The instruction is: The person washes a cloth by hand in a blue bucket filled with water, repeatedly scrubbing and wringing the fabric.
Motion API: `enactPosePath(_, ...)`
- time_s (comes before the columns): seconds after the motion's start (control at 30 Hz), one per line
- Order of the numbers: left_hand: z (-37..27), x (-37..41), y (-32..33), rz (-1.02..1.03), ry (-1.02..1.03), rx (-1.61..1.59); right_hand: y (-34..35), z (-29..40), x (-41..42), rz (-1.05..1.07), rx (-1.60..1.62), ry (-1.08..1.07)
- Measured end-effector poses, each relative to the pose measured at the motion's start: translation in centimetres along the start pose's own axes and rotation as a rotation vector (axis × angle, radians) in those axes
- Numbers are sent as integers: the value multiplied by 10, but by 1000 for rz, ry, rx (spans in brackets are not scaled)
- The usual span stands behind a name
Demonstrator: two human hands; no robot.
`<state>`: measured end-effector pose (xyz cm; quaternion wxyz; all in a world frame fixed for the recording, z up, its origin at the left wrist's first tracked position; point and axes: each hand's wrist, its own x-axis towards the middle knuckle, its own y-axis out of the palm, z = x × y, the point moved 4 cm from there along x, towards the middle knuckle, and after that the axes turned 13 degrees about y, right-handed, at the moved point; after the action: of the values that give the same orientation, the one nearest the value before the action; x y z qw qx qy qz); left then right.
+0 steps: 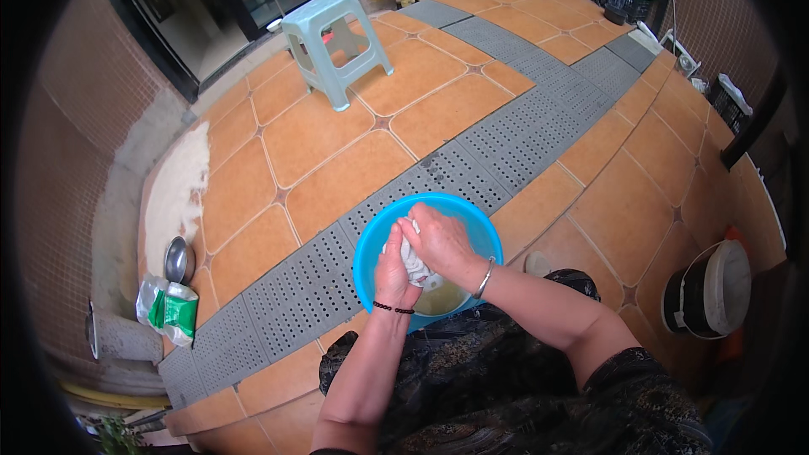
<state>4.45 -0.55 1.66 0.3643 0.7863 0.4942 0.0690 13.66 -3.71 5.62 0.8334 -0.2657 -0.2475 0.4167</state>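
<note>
Both hands hold a bunched white cloth (413,260) over a blue plastic basin (365,272). My left hand (393,268) cups the cloth from the left side, fingers partly hidden by it. From the right, my right hand (439,237) is closed over the cloth's upper part, its thumb near the left thumb. Cloudy water (442,300) lies in the bottom of the basin. Dark beads circle the left wrist, and a metal bangle circles the right.
A pale blue plastic stool (338,54) stands ahead on orange tiles. Perforated grey drain covers (505,123) cross the floor diagonally. On the left are a metal bowl (179,260), a green and silver bag (169,308) and a grey bucket (126,336). A black bucket (689,300) stands right.
</note>
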Motion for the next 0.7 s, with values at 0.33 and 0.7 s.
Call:
enactPosePath(0.33, -5, -4, 5, 257, -121, -302, -9, 10, 1, 66, 26, 58)
enactPosePath(0.7, 1, 25, -37, 152, -48, -351, 7, 39, -47, 42, 65, -238)
